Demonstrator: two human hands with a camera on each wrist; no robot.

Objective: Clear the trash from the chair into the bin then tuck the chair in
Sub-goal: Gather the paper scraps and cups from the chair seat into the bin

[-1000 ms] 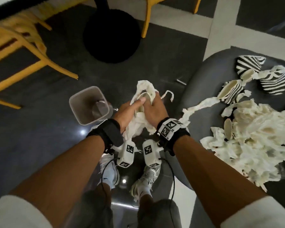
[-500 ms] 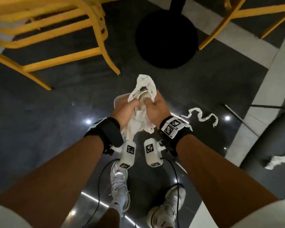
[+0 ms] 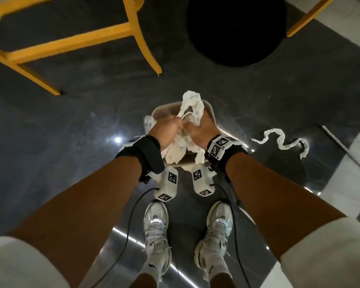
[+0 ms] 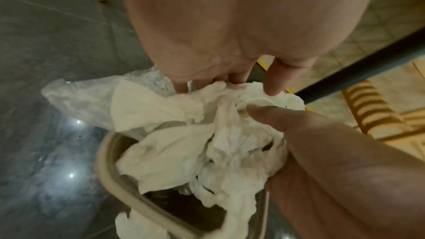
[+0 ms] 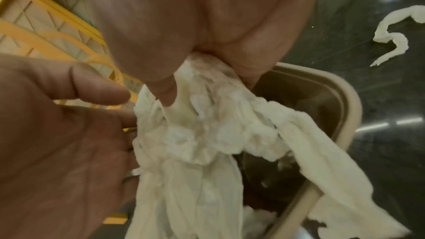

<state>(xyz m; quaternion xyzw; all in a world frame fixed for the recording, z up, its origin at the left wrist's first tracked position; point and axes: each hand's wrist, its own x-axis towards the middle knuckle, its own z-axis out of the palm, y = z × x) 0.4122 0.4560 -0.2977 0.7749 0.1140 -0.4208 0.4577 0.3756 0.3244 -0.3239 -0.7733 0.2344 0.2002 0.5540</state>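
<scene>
A crumpled bundle of white tissue paper [image 3: 192, 102] is held between both hands directly over the beige bin [image 3: 210, 110], its lower ends hanging into the bin's mouth. My left hand [image 3: 173, 123] grips the bundle's left side and my right hand [image 3: 197, 126] grips its right side. In the left wrist view the tissue [image 4: 207, 134] droops past the bin rim [image 4: 108, 161]. In the right wrist view the tissue [image 5: 207, 134] hangs from my curled fingers above the bin rim [image 5: 347, 108]. The chair with the trash is out of view.
A loose strip of tissue [image 3: 279, 140] lies on the dark floor to the right of the bin, also seen as the strip [image 5: 381, 28]. Yellow chair legs [image 3: 141, 38] and a black round table base [image 3: 237, 28] stand beyond. My shoes [image 3: 156, 225] are just behind the bin.
I turned from the grey chair to the bin, carrying the bundle with both hands until it hung over the bin's mouth. A strip fell to the floor on the way.
</scene>
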